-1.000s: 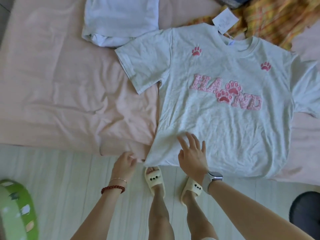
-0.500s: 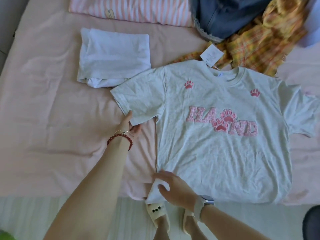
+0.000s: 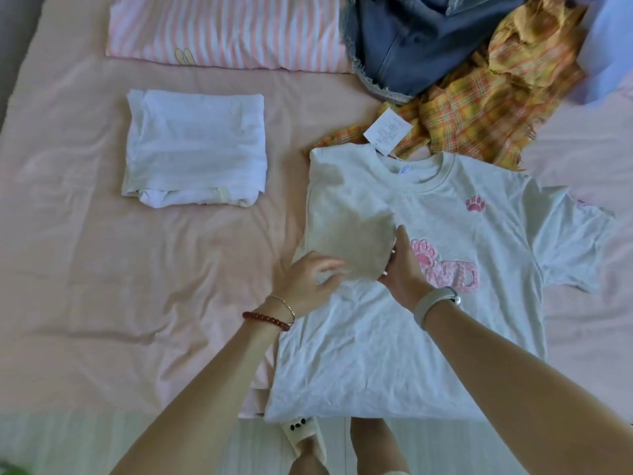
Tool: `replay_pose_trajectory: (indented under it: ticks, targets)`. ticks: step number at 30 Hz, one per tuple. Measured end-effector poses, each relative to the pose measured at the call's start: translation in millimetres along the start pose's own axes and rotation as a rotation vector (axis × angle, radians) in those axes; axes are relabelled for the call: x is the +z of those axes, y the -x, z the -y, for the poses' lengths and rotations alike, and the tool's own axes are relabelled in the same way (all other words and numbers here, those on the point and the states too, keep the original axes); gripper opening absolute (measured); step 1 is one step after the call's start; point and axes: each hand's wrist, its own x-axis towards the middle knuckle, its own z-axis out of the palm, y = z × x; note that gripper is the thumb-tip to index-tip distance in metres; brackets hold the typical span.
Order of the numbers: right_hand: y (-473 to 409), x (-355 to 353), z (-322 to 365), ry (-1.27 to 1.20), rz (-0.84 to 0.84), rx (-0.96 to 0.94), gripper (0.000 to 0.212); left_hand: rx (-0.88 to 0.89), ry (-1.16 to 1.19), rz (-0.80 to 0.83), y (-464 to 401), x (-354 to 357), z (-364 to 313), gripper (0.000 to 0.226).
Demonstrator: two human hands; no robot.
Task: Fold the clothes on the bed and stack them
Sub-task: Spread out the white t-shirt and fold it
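Note:
A light grey T-shirt (image 3: 376,354) with pink paw prints and lettering lies face up on the pink bed (image 3: 102,286), its hem at the near edge. Its left sleeve and side are folded over the chest, hiding part of the lettering. My left hand (image 3: 311,279) rests with spread fingers on the lower left of that fold. My right hand (image 3: 404,265) grips the fold's right edge, fingers tucked beneath the cloth. A folded white garment (image 3: 195,149) lies to the left.
A folded pink striped garment (image 3: 226,32) lies at the back. Unfolded denim (image 3: 411,39), a yellow plaid garment (image 3: 479,108) and a lilac cloth (image 3: 609,46) are heaped at the back right. A paper tag (image 3: 387,133) sits by the collar. My slippered foot (image 3: 305,437) stands on the floor.
The left sleeve, flat out to the side before, now lies folded over the shirt's chest. Both hands moved up from the hem and sleeve to the fold.

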Motion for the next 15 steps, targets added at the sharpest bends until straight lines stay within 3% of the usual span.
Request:
replay_pose_trajectory:
  ticks: [3, 6, 8, 12, 15]
  targets:
    - [-19.6, -7.6, 10.9, 0.034, -0.039, 0.051, 0.047, -0.197, -0.038, -0.245, -22.0, -8.4, 13.4, 0.024]
    - [-36.3, -8.4, 13.1, 0.102, -0.104, 0.077, 0.021, -0.268, -0.162, -0.236, -57.7, -16.1, 27.7, 0.034]
    - [-43.3, -6.9, 11.1, 0.195, -0.124, -0.032, 0.01, -0.299, -0.211, -0.224, -84.2, -19.6, 32.8, 0.049]
    - [-42.2, -10.3, 4.9, 0.471, -0.118, -0.449, 0.018, -0.285, -0.205, -0.258, -139.1, -19.1, 30.9, 0.068]
    - [-41.2, -19.0, 4.5, 0.473, -0.163, -0.44, 0.014, -0.289, -0.112, -0.241, -167.7, -14.6, 23.7, 0.075]
